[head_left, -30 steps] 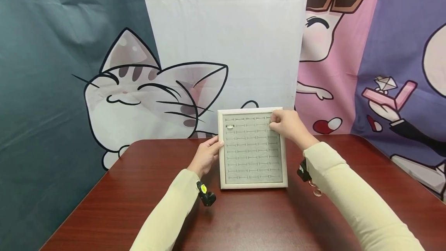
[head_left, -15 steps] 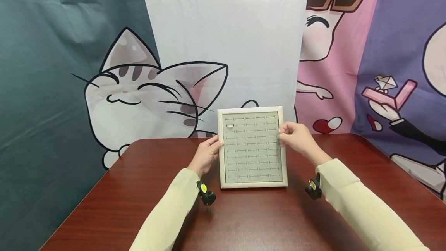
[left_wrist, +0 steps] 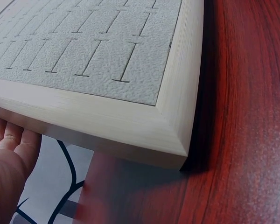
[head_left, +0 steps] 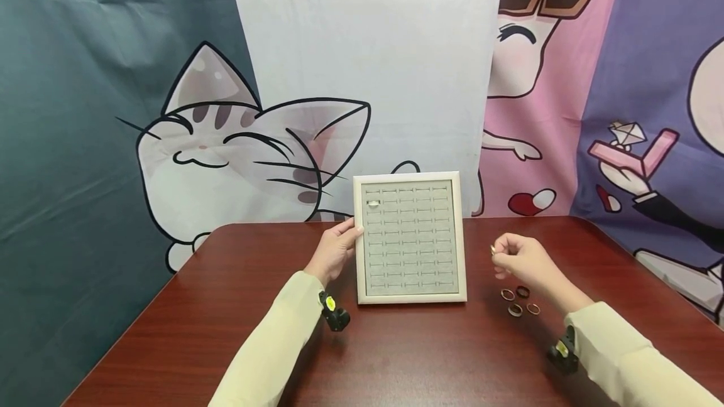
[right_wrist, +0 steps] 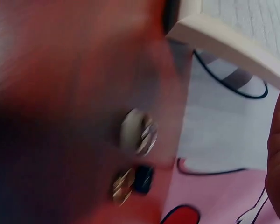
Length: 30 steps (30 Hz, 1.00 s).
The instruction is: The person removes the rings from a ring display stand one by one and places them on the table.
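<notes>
A ring display board (head_left: 410, 237) with a cream frame and rows of slits in grey padding stands propped up on the table. One silvery ring (head_left: 373, 203) sits in a slit near its upper left. My left hand (head_left: 332, 251) grips the left side of the frame, thumb on the front; in the left wrist view, fingers (left_wrist: 30, 147) show behind the frame edge. To the right of the board, my right hand (head_left: 523, 259) pinches a small gold-coloured ring (head_left: 493, 249) between thumb and fingertips. Below that hand lie several loose rings, among them a dark ring (head_left: 523, 292) and a silvery ring (head_left: 515, 310).
The reddish-brown wooden table (head_left: 407, 357) extends around the board. Behind it hangs a printed cloth (head_left: 362, 49) with a cartoon cat and figures. Each wrist bears a small black camera, such as the left wrist camera (head_left: 335, 316).
My right hand has moved from the board's upper right corner to the right and down, with the gold-coloured ring in its fingertips. The loose rings have come into full view. My left hand stays put.
</notes>
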### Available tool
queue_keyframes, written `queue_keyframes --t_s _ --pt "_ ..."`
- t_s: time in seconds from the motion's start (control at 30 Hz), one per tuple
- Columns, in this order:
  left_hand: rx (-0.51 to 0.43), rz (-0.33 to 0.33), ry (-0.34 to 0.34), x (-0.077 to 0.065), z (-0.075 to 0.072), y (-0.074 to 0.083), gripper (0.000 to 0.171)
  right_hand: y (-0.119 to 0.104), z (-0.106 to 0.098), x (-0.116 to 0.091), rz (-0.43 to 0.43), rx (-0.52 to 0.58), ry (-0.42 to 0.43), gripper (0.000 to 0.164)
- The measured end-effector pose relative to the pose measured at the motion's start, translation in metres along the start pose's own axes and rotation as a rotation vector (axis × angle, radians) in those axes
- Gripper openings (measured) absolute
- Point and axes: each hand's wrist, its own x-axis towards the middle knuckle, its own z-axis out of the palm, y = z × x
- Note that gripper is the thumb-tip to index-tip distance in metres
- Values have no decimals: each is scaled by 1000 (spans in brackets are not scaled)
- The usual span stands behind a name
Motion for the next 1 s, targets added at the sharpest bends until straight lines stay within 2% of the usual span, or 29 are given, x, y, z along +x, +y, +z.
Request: queue_keyframes --t_s 0.17,0.33,0.57,0.67,0.8,0.9,1.0 --pt "0 -3 0 -1 0 1 37 13 -14 -16 61 69 -21 7" --pt "1 -7 -14 -2 0 0 38 23 -19 -33 139 141 -83 7" --pt "-12 0 -1 -1 0 0 35 40 -28 -49 180 158 -261 17" --pt "-7 5 5 0 0 0 35 47 -32 -53 196 215 -365 22" --pt "-10 7 -5 -2 0 2 36 52 -32 -55 196 260 -507 17" --pt "-15 7 -8 -2 0 2 37 55 -28 -57 207 200 -539 7" --pt "-6 2 -11 -2 1 1 37 55 -24 -59 213 122 -534 15"
